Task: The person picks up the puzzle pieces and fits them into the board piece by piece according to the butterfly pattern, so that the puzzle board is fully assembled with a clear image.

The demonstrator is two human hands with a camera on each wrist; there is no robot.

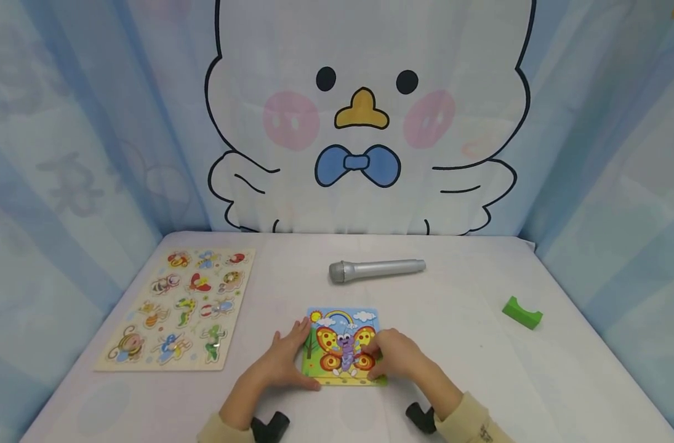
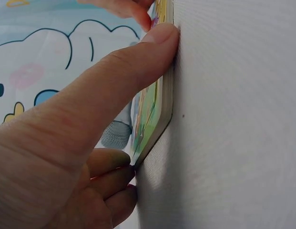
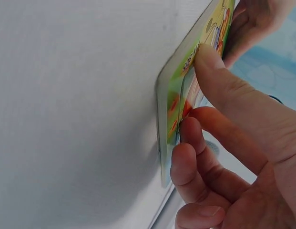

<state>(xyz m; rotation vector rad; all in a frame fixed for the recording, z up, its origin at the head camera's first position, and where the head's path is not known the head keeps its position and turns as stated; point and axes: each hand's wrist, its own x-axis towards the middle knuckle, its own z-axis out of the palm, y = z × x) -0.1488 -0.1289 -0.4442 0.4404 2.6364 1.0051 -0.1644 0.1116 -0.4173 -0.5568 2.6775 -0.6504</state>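
Observation:
A square butterfly jigsaw puzzle [image 1: 346, 354] lies flat on the table. My left hand [image 1: 282, 359] holds it at its near left corner: the thumb [image 2: 155, 40] rests on the near edge and the fingers [image 2: 114, 179] lie against the left edge. From the other side, my right hand [image 1: 399, 355] pinches a puzzle piece [image 3: 191, 93] at the right part of the picture, thumb toward the near edge and fingertips by the right border. The fingers partly hide that piece, and it seems to sit level with the board.
A grey toy microphone [image 1: 377, 269] lies behind the puzzle. To the left is a large wooden insect peg board [image 1: 229, 307]; a green block with a curved notch [image 1: 522, 313] lies at the right. The pale cloth-covered table [image 1: 458, 277] ends at a printed curtain [image 1: 364, 203].

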